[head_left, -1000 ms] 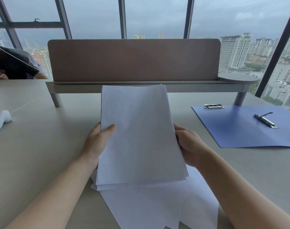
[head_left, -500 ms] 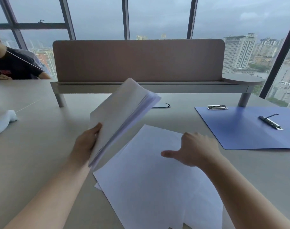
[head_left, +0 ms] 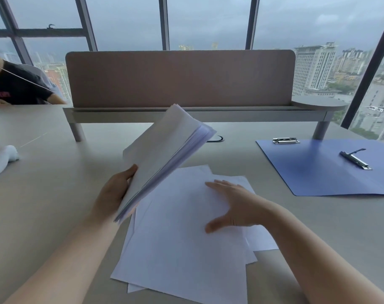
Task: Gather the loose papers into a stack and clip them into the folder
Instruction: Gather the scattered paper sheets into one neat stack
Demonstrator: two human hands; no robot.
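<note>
Head view: left hand gripping the gathered stack, tilted above the loose sheets on the bench. Right hand open, fingers flat on those sheets. Blue folder right of the sheets, clip raised. Risks: sheets skidding or creasing under a flat push; tilted stack fanning from a one-sided grip.

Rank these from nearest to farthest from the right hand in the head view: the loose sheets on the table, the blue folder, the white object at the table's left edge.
1. Loose sheets: directly under the right hand, touching it.
2. Blue folder: open, to its right.
3. White object: far left, beyond the left hand gripping the stack.
</note>
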